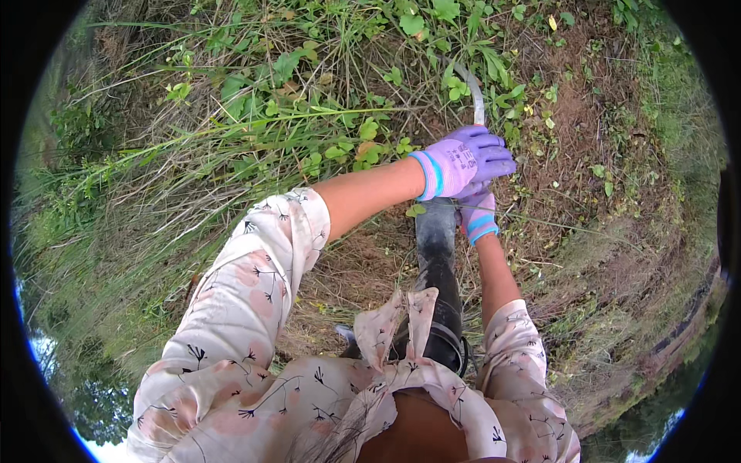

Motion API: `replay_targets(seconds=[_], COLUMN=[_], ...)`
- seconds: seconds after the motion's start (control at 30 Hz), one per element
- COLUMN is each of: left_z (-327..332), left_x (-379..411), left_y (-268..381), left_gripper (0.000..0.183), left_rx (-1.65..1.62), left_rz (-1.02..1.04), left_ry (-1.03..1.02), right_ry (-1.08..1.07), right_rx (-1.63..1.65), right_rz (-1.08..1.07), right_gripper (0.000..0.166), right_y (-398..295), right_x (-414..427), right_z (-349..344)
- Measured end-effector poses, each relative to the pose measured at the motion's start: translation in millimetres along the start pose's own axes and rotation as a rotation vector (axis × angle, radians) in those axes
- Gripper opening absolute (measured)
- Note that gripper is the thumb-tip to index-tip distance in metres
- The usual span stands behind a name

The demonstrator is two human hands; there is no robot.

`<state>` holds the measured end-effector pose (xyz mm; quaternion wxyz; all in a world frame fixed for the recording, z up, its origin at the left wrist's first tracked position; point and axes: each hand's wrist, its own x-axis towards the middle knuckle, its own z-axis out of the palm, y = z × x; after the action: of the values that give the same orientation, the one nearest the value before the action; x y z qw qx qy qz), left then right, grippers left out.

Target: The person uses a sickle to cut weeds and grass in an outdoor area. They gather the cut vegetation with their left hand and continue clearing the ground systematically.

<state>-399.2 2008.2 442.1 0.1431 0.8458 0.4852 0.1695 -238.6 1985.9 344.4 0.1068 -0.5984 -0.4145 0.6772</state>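
A sickle with a curved grey metal blade (473, 92) points away from me, its tip lost among leaves. My left hand (466, 159), in a purple coated glove with a blue-striped cuff, lies across the sickle's handle just behind the blade. A little red shows where blade meets glove; the rest of the handle is hidden. Just below, my right hand (479, 211) wears a matching glove and lines up with the handle. Its fingers are mostly covered by the left hand. Long grass (255, 127) and leafy weeds (454, 87) grow around the blade.
A black rubber boot (437, 254), dusty at the toe, stands on the ground beneath my hands. Brown litter and low plants cover the soil (573, 104) at the right. Denser, taller grass (145, 231) leans in from the left. Trees (107, 399) show at the lower rim.
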Motion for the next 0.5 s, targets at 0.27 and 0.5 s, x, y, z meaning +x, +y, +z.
replay_targets(seconds=[0.27,0.5], left_z=[-5.0,-16.2], left_x=[1.9,0.2], left_y=[-114.3,-97.3], left_gripper=[0.045,0.022], left_rx=[0.799,0.328], left_rz=[-0.415,-0.737], left_ry=[-0.599,-0.746], right_ry=[0.157,0.071], right_rx=[-0.449,-0.339], right_rz=[-0.206,0.058], right_gripper=[0.022,0.021], right_y=[81.2,13.1], right_x=[-18.9,-19.8], right_z=[-25.8,-6.5])
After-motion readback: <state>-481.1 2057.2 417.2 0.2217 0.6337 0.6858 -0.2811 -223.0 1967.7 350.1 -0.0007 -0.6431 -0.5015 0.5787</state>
